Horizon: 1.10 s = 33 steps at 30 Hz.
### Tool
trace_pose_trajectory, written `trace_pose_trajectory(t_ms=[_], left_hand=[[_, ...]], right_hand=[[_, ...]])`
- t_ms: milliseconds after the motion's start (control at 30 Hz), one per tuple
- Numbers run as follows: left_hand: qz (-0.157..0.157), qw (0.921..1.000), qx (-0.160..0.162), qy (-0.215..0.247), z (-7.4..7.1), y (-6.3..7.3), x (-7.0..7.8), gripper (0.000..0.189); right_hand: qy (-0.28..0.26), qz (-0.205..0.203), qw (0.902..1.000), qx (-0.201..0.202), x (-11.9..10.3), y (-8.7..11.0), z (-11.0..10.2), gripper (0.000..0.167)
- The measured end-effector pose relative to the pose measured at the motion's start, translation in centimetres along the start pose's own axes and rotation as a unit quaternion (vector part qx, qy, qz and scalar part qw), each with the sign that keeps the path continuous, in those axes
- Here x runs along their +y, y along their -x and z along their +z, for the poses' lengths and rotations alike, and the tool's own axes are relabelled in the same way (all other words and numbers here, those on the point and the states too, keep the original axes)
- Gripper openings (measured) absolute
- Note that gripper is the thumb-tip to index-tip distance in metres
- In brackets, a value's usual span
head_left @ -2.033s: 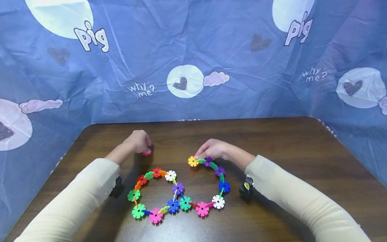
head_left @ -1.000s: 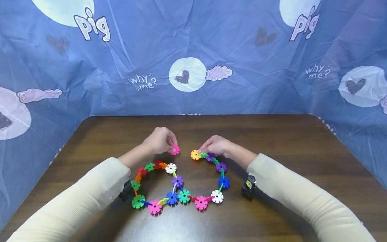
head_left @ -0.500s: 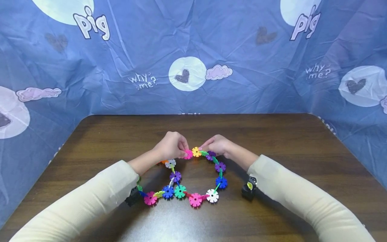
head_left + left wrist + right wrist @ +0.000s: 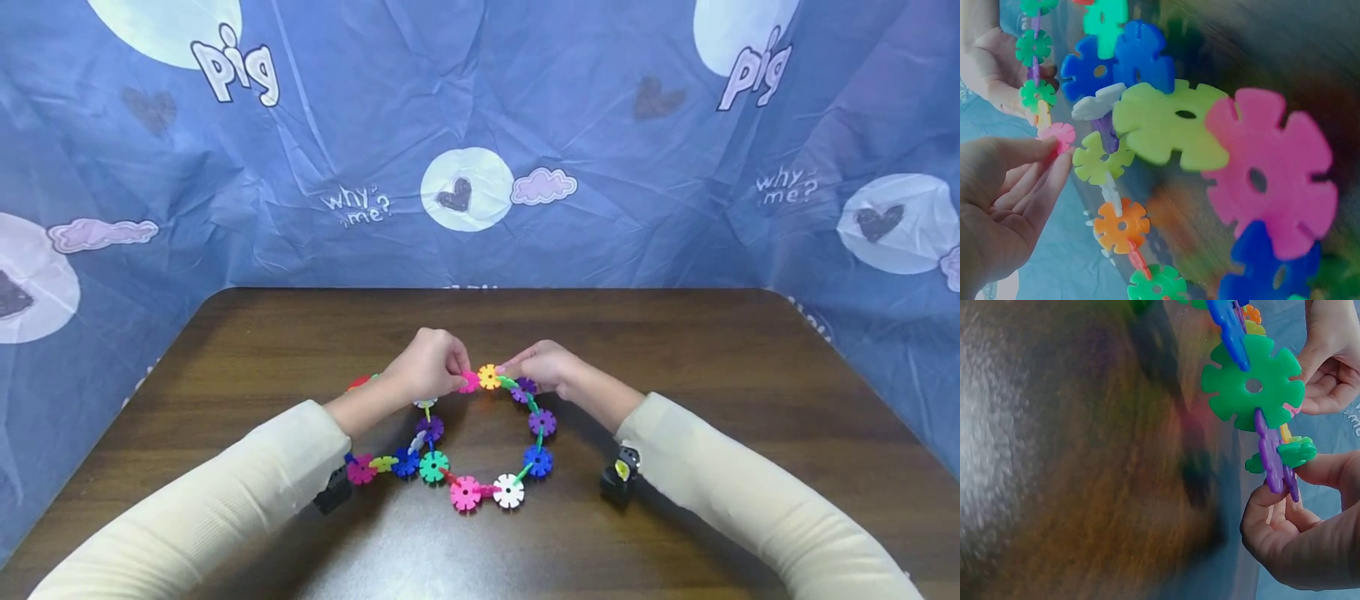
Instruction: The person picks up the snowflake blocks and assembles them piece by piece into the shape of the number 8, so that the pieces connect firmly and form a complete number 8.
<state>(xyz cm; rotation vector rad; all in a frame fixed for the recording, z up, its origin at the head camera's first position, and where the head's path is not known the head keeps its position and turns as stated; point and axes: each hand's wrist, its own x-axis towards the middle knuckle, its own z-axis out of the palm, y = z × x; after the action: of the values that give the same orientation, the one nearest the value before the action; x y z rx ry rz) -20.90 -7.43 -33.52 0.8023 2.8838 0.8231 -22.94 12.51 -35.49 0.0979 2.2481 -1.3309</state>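
My left hand (image 4: 430, 367) pinches a pink notched snowflake disc (image 4: 470, 382) between thumb and fingers. The disc's edge meets a yellow-orange disc (image 4: 490, 377), the end piece of a chain of interlocking discs. On the other side, my right hand (image 4: 547, 365) holds that end of the chain, its fingertips right at the yellow-orange disc. In the right wrist view, a purple disc (image 4: 1268, 453) and a green disc (image 4: 1254, 384) stand edge to edge near the right fingers. The chain curves round through a blue disc (image 4: 537, 461) and a white disc (image 4: 508, 492).
A second loop of discs joins on the left, partly hidden behind the left forearm; a red disc (image 4: 359, 382) peeks out above it. The brown wooden table (image 4: 675, 350) lies beneath, with a blue printed cloth (image 4: 600, 242) standing behind its far edge.
My left hand has carried the pink disc rightward from the table's left side until it meets the yellow-orange disc. The chain's near part has shifted left. The right hand keeps its place.
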Motion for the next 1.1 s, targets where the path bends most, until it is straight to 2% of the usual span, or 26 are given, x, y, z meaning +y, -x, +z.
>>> trace_pose_trajectory(t_ms=[167, 433, 633, 733, 867, 1000, 1100], left_hand=[[0.017, 0.9998, 0.005, 0.003, 0.3, -0.1, 0.0, 0.009], [0.085, 0.9963, 0.013, 0.007, 1.0, 0.0, 0.1, 0.004], [0.099, 0.9942, 0.044, 0.004, 1.6, 0.0, 0.6, 0.007], [0.089, 0.9944, 0.057, 0.005, 1.7, 0.1, 0.8, 0.011], [0.061, 0.9961, 0.058, 0.023, 1.4, 0.1, 1.0, 0.008], [0.026, 0.9983, 0.037, 0.035, 0.6, 0.2, 1.0, 0.006], [-0.015, 0.9981, 0.017, 0.058, -0.1, 0.7, 0.8, 0.017]], right_hand=[[-0.001, 0.005, 1.0, -0.001, 0.3, -0.1, 0.0, 0.032], [-0.012, -0.009, 0.9995, -0.026, 0.5, -0.1, 0.5, 0.031], [-0.051, -0.001, 0.9985, -0.021, 0.6, -0.3, 0.8, 0.033], [-0.079, 0.009, 0.9964, -0.029, 0.7, -0.3, 1.1, 0.034], [-0.105, 0.03, 0.9938, -0.022, 0.7, -0.2, 1.2, 0.034], [-0.11, 0.032, 0.9934, -0.015, 0.4, -0.2, 1.1, 0.033], [-0.108, 0.029, 0.9935, -0.02, 0.2, -0.3, 1.1, 0.033]])
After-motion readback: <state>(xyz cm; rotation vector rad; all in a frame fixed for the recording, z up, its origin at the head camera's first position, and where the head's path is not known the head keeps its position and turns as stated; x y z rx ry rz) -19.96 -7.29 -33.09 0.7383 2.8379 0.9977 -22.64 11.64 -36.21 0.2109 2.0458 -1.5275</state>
